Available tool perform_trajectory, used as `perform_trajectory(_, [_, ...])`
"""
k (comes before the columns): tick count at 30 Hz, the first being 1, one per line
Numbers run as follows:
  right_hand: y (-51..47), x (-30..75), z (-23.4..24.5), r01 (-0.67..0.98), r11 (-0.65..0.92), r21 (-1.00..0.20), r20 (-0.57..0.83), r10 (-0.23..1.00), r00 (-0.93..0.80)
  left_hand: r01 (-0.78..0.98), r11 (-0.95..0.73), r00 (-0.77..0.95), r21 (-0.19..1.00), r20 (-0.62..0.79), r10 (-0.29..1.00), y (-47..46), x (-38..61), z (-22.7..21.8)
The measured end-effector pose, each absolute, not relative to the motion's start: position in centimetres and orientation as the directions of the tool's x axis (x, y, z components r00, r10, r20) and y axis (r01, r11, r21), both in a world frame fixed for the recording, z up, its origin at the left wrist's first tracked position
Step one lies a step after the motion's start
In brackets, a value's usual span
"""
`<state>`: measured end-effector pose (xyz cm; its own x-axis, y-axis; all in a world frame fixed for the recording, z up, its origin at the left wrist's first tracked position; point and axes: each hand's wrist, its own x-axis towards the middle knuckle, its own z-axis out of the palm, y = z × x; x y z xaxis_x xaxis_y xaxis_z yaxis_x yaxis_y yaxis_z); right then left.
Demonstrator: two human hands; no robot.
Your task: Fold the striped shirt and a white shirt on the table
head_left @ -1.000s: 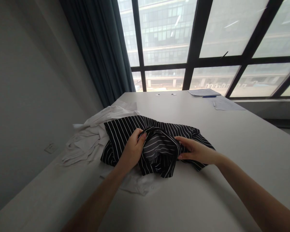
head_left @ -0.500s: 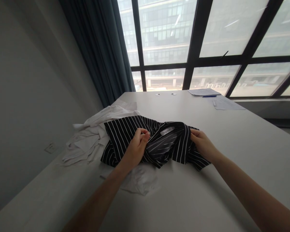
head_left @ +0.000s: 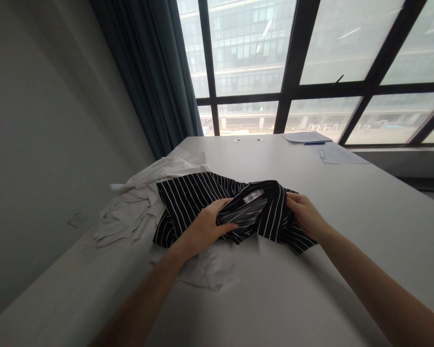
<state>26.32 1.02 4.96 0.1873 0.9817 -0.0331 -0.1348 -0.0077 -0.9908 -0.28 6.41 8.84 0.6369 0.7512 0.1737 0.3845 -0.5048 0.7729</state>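
A black shirt with white stripes (head_left: 188, 197) lies bunched on the table, its collar opening facing me and a pale label (head_left: 253, 196) showing inside. My left hand (head_left: 206, 226) is at the left edge of the opening, its thumb stretched across the inside and its fingers along the upper edge, partly hidden by cloth. On the other side, my right hand (head_left: 305, 214) pinches the shirt's right edge between thumb and fingers. Beneath the left forearm and the shirt, a crumpled white cloth (head_left: 211, 270) rests on the tabletop.
A heap of white clothing (head_left: 133, 207) lies at the left side of the white table (head_left: 275, 299). Papers (head_left: 342, 155) and a blue pen (head_left: 314, 143) are at the far right. Beyond the table are a dark curtain (head_left: 155, 72) and large windows; a wall stands on the left.
My left hand has loosened its pinch and slid to the collar edge, thumb now extended inside. The opening sits slightly wider, with the label turned a little. The right hand keeps its hold.
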Motion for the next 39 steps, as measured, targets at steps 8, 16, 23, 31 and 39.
perform_trajectory(8, [0.8,26.6,5.2,-0.008,-0.042,-0.999,-0.042,0.994,0.104,0.434,-0.541,0.539,0.721,0.273,0.797,7.0,-0.3,8.9])
perform_trajectory(16, [0.4,27.1,5.5,0.301,0.176,-0.937,0.15,0.983,-0.108,0.511,-0.529,0.416,0.677,0.343,0.842,7.3,-0.4,8.6])
perform_trajectory(23, [-0.2,26.0,5.7,0.551,0.421,-0.72,0.32,0.907,-0.274,0.565,-0.52,0.39,0.641,0.348,0.853,7.3,-0.4,8.5])
perform_trajectory(31, [-0.1,25.5,6.0,0.698,0.462,-0.548,0.346,0.884,-0.314,0.655,-0.543,0.376,0.526,0.397,0.837,7.3,-0.5,8.4])
perform_trajectory(39, [-0.2,25.9,6.9,0.739,0.366,-0.566,0.389,0.908,-0.152,0.601,-0.542,0.397,0.587,0.37,0.84,7.6,-0.9,8.9])
